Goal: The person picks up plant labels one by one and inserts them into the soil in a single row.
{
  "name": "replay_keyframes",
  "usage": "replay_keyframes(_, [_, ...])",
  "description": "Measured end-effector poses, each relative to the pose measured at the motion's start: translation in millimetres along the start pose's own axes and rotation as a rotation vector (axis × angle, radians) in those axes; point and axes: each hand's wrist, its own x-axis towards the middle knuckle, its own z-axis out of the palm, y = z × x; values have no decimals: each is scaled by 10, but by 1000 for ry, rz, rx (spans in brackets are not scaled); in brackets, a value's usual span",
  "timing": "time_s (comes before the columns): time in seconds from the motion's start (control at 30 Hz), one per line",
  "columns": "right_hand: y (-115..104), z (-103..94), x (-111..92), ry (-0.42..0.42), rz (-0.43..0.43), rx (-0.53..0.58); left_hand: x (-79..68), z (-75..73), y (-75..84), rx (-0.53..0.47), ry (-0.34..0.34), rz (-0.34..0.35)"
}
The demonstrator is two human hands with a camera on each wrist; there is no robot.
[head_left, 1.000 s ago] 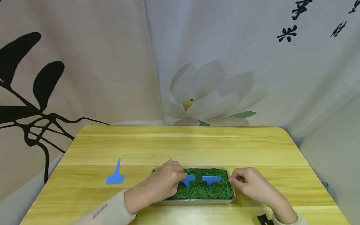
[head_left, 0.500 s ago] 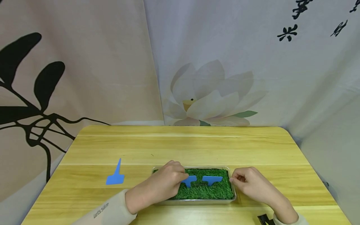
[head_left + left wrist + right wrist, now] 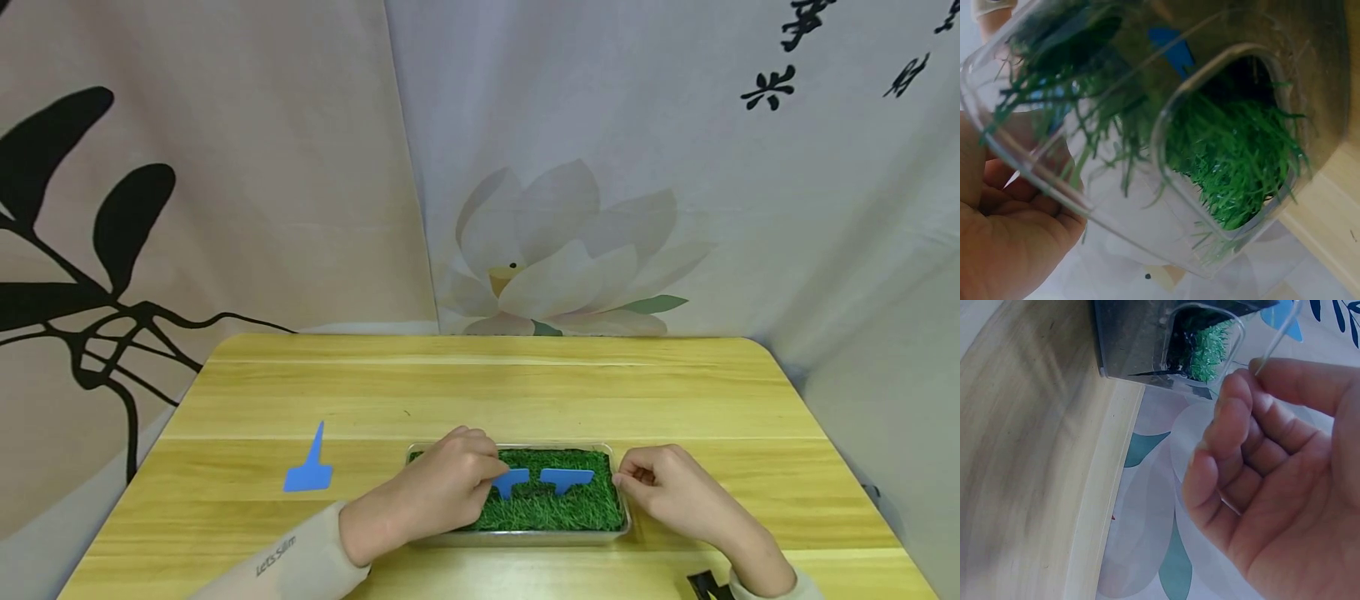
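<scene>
A clear plastic box (image 3: 525, 540) filled with green artificial grass (image 3: 551, 515) sits on the table. My left hand (image 3: 442, 483) reaches over its left half and pinches the left end of a blue T-shaped plant label (image 3: 516, 479), whose stem points down at the grass. To the right, a second blue plant label (image 3: 566, 477) stands upright in the grass. At the box's right side, my right hand (image 3: 667, 487) pinches the rim between thumb and forefinger, its other fingers curled in the right wrist view. Through the box wall, the left wrist view shows blue plastic (image 3: 1172, 51).
Another blue plant label (image 3: 308, 477) lies flat on the wooden table (image 3: 337, 392), left of the box, its pointed stem facing away. A black object (image 3: 707, 586) is by the right sleeve at the front. A printed curtain (image 3: 315, 208) hangs behind the table.
My left hand has shifted slightly right with the pinched plant label, narrowing the gap to the standing one. The right hand stays at the box rim.
</scene>
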Motion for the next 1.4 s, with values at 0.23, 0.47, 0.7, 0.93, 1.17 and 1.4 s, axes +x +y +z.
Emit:
replay_keyframes(0.23, [-2,-10,8,10,-18,1,-29,31,-16,-30,15,-19])
replay_keyframes(0.47, [5,-5,4,16,-21,-2,-69,28,-30,-51,5,-51])
replay_keyframes(0.7, [-1,-3,7,16,-29,-9,-110,0,-28,-65,-17,-68])
replay_keyframes(0.93, [4,-3,7,21,-37,-2,-113,-1,-25,-62,-19,-89])
replay_keyframes(1.17, [21,-1,8,23,-36,-11,-89,23,-32,-65,12,-56])
replay_keyframes(1.4, [23,0,9,23,-40,-11,-61,36,-29,-57,10,-23])
